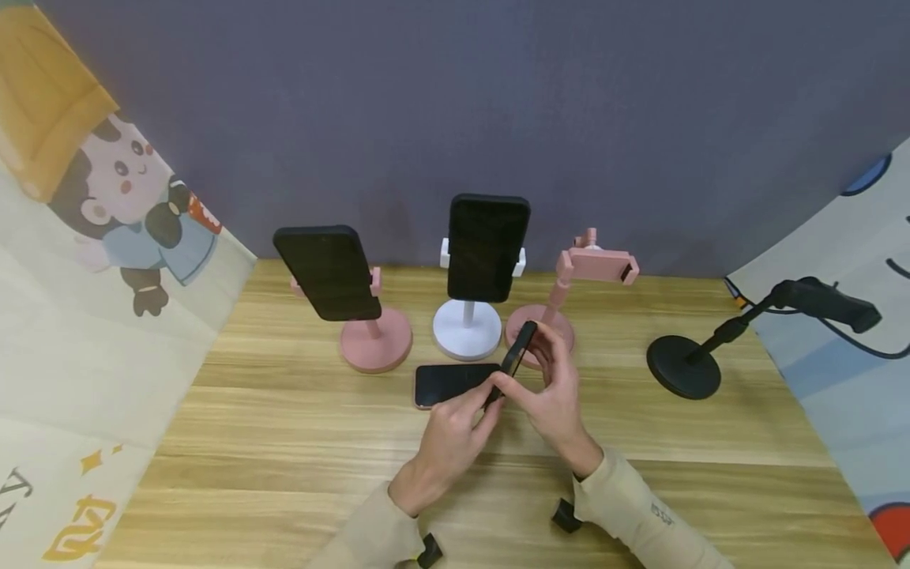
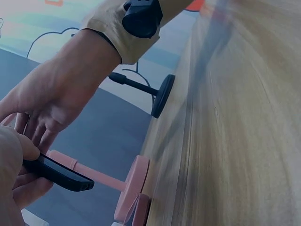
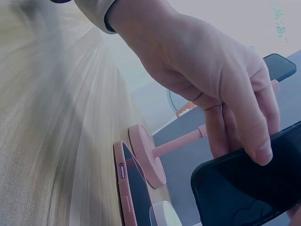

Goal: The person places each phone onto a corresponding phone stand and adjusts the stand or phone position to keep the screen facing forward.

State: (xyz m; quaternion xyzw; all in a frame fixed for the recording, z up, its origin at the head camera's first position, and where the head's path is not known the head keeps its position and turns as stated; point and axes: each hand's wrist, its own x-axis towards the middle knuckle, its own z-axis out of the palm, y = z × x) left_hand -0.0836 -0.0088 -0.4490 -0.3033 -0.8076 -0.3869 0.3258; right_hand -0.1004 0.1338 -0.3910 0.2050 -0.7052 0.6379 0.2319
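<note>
My left hand [image 1: 449,439] pinches the near end of a black phone [image 1: 520,348] between thumb and fingers. Higher along the same phone, my right hand [image 1: 556,395] grips it, so both hands hold it tilted above the table. In the left wrist view the phone [image 2: 60,175] shows its thin edge; in the right wrist view its dark screen [image 3: 249,188] shows. Just behind the hands stands a pink phone stand [image 1: 600,265] with its holder unfilled. A second phone with a pink case edge [image 1: 449,385] lies flat on the table, partly covered by the hands.
A pink stand [image 1: 375,345] at the left holds a black phone [image 1: 330,269]. Beside it, a white stand [image 1: 467,330] holds another phone [image 1: 487,246]. A black stand [image 1: 684,367] is at the right, near a cable [image 1: 870,348]. A grey partition [image 1: 455,103] rises behind the wooden table [image 1: 284,466].
</note>
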